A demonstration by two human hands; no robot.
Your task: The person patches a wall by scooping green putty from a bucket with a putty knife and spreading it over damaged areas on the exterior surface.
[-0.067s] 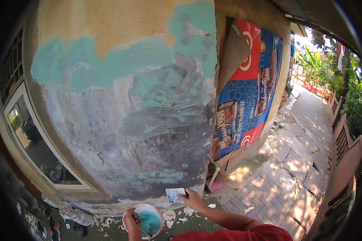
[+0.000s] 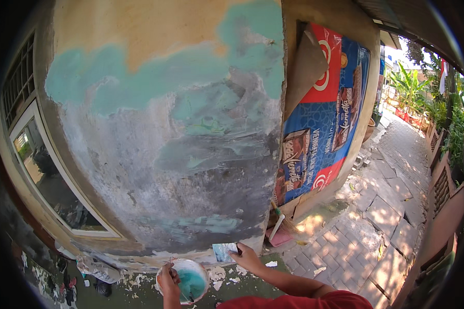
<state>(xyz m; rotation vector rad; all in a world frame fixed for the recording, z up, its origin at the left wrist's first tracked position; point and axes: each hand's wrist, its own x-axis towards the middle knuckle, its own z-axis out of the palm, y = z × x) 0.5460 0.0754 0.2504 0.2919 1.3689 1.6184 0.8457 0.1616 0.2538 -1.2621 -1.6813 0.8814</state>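
My right hand point(image 2: 248, 258) is closed on a flat, broad filling knife point(image 2: 225, 252), its blade smeared with pale blue-green paste. The blade is low in front of the wall point(image 2: 139, 154), which carries turquoise patches over bare grey and cream. At the lower middle, my left hand point(image 2: 168, 280) closes at the left side of a round white bucket point(image 2: 206, 284). It seems to hold the bucket by its handle or rim; the exact grip is partly hidden. Turquoise paste point(image 2: 192, 283) lies inside, with a thin stick or wire in it.
A broom point(image 2: 285, 224) and a pink dustpan point(image 2: 279, 238) stand at the wall's corner. Paint flakes point(image 2: 218, 275) litter the ground. A white sack point(image 2: 99, 270) lies by the wall's foot at left, below a window point(image 2: 56, 175). To the right runs a paved path point(image 2: 340, 247).
The whole view has shifted slightly, with the wall and banner now a little farther right. Both hands, the filling knife and the bucket stay almost in place.
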